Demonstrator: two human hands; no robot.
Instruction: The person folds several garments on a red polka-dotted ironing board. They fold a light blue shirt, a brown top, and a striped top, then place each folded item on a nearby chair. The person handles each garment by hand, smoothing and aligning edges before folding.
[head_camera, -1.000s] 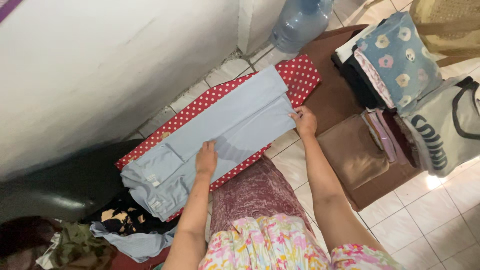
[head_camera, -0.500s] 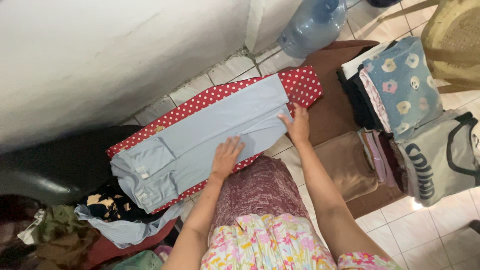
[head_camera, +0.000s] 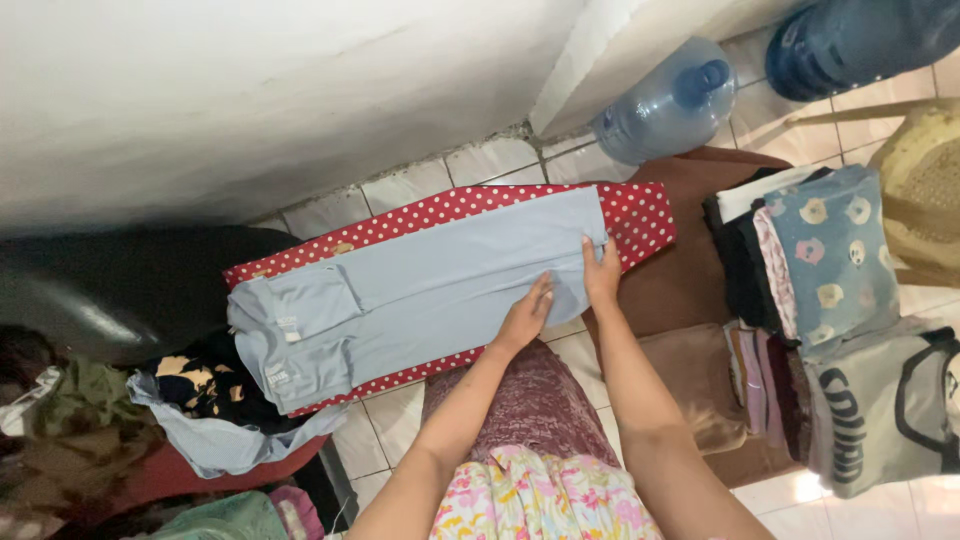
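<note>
On the tiled floor (head_camera: 400, 420), seen from the head camera, light blue trousers (head_camera: 430, 290) lie flat on a red dotted cloth (head_camera: 640, 215), their long axis running from the waistband at the left to the leg ends at the right. Both hands sit at the leg-end side: the left hand (head_camera: 527, 315) rests open, fingers spread flat on the near edge of the fabric, and the right hand (head_camera: 602, 275) just beside it pinches the leg hem between thumb and fingers. The waistband lies well apart from both hands, leftward; the left hand is the nearer to it. Folded clothes (head_camera: 815, 265) are stacked at the right, a water jug (head_camera: 670, 100) beyond.
</note>
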